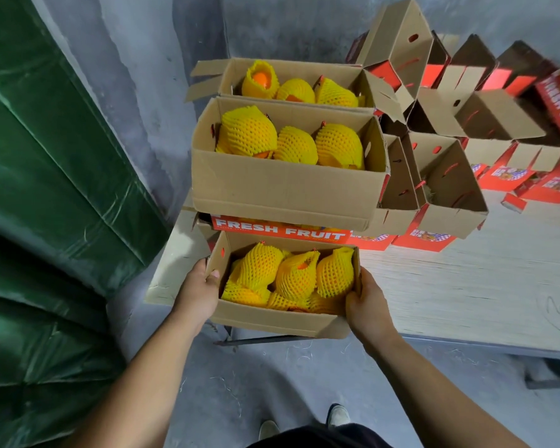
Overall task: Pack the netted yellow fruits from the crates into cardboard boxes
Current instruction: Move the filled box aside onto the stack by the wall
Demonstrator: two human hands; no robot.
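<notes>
Head view: both hands [201, 287] grip fruit-filled cardboard box [272, 320].

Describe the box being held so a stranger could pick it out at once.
Start at the pale wooden table and find the stack of filled boxes at its left end. The held box is nearest, gripped by the left hand and right hand; unlike its neighbours, it overhangs the table edge.

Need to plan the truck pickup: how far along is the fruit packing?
Done: two open brown cardboard boxes hold yellow foam-netted fruits. In hand: the left hand and right hand grip a third filled box at the table edge. Left: many empty red-and-brown boxes wait behind.
</notes>
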